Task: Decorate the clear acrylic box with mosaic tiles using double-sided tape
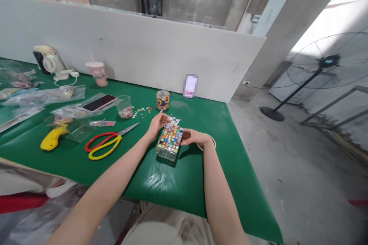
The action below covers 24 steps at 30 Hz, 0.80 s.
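A small box covered in coloured mosaic tiles [170, 141] stands on the green table [161, 183] in front of me. My left hand [156, 124] rests against its left far corner, fingers curled in a pinch, the tips by a heap of loose white tiles [174, 120]. What the fingers hold is too small to see. My right hand [192, 137] presses against the box's right side with closed fingers and steadies it.
A jar of coloured tiles [163, 100] and a clear cup [124, 106] stand behind the box. To the left lie red and yellow scissors [107, 142], a yellow tool [53, 138], a phone [99, 102], plastic bags and a pink cup [97, 73]. The table edge is at right; a fan [327, 62] stands beyond.
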{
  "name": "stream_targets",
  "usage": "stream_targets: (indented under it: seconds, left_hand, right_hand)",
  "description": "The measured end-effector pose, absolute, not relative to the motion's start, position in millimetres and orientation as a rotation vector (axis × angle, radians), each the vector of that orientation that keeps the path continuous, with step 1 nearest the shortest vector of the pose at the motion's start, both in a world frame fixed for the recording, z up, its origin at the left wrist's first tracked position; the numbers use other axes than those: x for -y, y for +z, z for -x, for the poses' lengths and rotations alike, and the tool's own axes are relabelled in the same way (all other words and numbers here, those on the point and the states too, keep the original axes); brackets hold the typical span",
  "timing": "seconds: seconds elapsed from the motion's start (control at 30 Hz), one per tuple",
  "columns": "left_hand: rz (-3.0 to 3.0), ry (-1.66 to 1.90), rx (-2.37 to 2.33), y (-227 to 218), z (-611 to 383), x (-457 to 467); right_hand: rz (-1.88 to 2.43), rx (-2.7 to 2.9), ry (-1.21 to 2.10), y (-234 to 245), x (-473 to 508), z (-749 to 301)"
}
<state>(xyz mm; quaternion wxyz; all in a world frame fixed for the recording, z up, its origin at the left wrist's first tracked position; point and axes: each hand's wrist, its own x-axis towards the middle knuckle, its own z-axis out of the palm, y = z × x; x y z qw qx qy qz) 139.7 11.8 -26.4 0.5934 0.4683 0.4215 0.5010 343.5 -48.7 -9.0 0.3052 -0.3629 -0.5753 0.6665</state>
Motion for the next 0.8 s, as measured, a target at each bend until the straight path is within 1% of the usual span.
stream_targets:
  seconds: [0.2,0.37,0.47,0.67,0.8]
  left_hand:
    - [-1.076,0.918,-0.834,-16.6,-143.5,-0.7]
    - [-1.117,0.891,-0.792,-7.8,-142.5,2.3]
    - [-1.169,0.951,-0.805,-5.9,-144.1,2.4]
    - [-1.318,1.278,-0.897,9.7,-146.3,8.5]
    - [-1.480,1.358,-0.930,20.5,-146.0,15.8]
  right_hand:
    - [0.990,1.486,1.722,-18.1,45.5,-345.7]
    - [0.994,1.472,1.693,-17.1,46.2,-346.8]
    - [1.029,1.451,1.638,-15.2,45.4,-345.3]
    - [1.160,1.415,1.520,-7.9,40.0,-337.6]
    - [1.221,1.417,1.521,-6.4,37.3,-336.2]
